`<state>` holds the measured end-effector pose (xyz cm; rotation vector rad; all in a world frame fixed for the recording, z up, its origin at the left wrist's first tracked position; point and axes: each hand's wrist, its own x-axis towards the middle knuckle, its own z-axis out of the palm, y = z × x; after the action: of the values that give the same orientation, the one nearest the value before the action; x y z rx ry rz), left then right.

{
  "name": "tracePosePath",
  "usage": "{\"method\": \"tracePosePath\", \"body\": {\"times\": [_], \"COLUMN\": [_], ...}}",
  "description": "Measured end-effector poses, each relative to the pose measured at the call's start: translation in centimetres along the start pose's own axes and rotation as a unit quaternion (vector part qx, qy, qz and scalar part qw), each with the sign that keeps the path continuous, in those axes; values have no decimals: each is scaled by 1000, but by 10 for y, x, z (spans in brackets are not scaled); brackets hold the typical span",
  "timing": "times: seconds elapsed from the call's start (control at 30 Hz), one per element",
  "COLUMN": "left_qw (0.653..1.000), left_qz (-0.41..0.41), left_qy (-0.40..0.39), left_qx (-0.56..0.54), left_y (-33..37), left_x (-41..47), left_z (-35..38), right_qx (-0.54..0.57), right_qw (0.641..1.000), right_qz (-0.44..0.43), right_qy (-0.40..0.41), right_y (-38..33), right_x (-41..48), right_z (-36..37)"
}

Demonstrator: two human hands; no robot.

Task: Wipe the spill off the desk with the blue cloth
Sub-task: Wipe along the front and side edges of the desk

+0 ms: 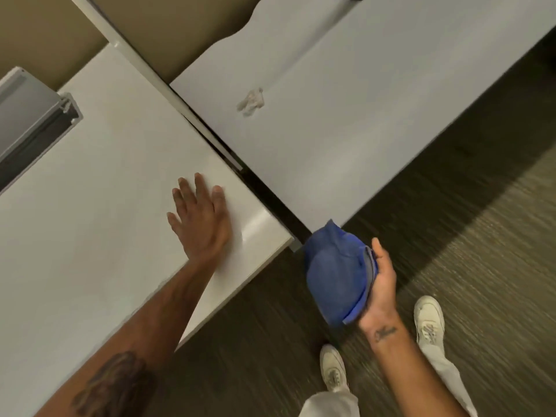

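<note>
A pale spill (250, 102) lies on the right-hand white desk (331, 115), towards its far left part. A folded blue cloth (337, 275) rests in my right hand (380, 284), held palm up over the floor just off the near corner of that desk. My left hand (200, 218) lies flat, fingers spread, on the left-hand white desk (90, 221) near its right corner. Neither the cloth nor either hand touches the spill.
A narrow dark gap (240, 173) with a thin divider separates the two desks. A grey panel edge (33, 115) stands on the left desk at the far left. Dark carpet (466, 251) and my two white shoes (428, 320) lie below right.
</note>
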<state>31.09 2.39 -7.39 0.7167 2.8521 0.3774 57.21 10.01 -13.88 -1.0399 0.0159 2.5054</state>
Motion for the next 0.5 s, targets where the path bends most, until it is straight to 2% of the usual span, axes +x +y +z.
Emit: {"method": "tracePosePath", "body": {"times": [0.17,0.23,0.3,0.4,0.5], "left_qw": [998,993,984,947,939], "left_qz": [25,72,156,291,315], "left_qy": [-40,-61,-79,-86,-94], "left_qx": [-51,-68,-23,108,101], "left_y": [-2,-9,-20,-43,-52], "left_x": [1,-1,-4,-17,-24], "left_z": [-12,-18,-24,-26,-22], "right_qx": [0,6,14,32,49], "right_qw": [997,995,994,992,989], "right_qz": [-74,-94,-103,-109,-134], "right_qy": [1,22,34,48,49], "right_y": [19,27,34,48,64], "right_x": [-16,-22,-23,-28,-31], "right_z": [-7,-9,-6,-5,-6]}}
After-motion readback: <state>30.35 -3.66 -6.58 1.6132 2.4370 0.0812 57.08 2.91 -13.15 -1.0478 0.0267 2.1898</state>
